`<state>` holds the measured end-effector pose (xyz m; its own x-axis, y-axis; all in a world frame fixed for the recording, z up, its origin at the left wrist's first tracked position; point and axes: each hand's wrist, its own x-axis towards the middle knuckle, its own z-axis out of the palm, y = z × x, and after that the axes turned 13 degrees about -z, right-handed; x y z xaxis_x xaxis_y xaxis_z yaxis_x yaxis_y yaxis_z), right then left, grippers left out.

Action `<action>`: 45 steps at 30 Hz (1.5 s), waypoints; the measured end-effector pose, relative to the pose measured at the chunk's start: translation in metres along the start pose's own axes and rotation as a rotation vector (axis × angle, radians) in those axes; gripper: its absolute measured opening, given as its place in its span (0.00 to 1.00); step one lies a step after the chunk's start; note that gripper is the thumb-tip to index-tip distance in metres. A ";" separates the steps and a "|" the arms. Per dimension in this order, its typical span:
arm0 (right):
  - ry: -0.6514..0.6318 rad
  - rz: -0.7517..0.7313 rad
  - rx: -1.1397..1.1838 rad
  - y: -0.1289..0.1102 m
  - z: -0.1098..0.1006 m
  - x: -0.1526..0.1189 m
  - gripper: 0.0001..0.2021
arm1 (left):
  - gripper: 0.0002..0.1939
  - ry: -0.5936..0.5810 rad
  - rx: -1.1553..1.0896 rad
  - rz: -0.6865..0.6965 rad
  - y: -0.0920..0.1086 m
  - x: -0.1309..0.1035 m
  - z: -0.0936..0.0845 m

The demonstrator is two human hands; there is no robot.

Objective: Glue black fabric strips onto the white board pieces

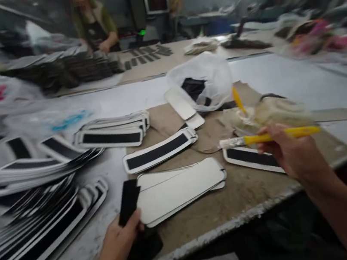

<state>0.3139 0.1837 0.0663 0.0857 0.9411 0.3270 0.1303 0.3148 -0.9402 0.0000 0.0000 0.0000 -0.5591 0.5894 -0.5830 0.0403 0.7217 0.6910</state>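
My right hand (pixel 289 151) is closed round the yellow handle of a paintbrush (pixel 259 138), its pale bristles pointing left above the board. Below the brush lies a curved white piece with a black centre (pixel 249 157), partly covered by my hand. My left hand (pixel 121 237) pinches some black strips (pixel 128 202) beside the near edge. Its thumb is close to the left end of a stack of plain white pieces (pixel 182 189); whether it touches them I cannot tell. Farther back, another stack of white-rimmed black pieces (pixel 160 151) rests on the brown board (pixel 201 226).
Large piles of white-rimmed pieces (pixel 44 227) fill the left. A white plastic bag (pixel 213 72) with black material stands behind the board. A second yellow brush (pixel 238 98) leans by a plastic-covered container (pixel 275 112). Across the table, another person (pixel 96 26) stands by dark stacks.
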 end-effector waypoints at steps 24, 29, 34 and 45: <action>-0.546 -0.206 -0.341 -0.015 0.105 -0.109 0.14 | 0.19 -0.196 -0.262 0.011 -0.027 0.000 -0.014; -0.505 -0.402 -0.539 -0.016 0.081 -0.092 0.11 | 0.21 -0.162 -0.285 -0.041 -0.028 -0.001 -0.011; -0.494 -0.596 -0.654 -0.018 0.066 -0.080 0.10 | 0.23 -0.136 -0.256 -0.064 -0.029 -0.001 -0.010; -0.491 -0.753 -0.612 -0.028 0.040 -0.075 0.03 | 0.23 -0.090 -0.258 -0.059 -0.021 -0.006 -0.011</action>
<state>0.2645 0.1090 0.0646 -0.6086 0.5218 0.5979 0.4662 0.8448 -0.2627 -0.0064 -0.0228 -0.0060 -0.4778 0.5871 -0.6535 -0.2088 0.6467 0.7336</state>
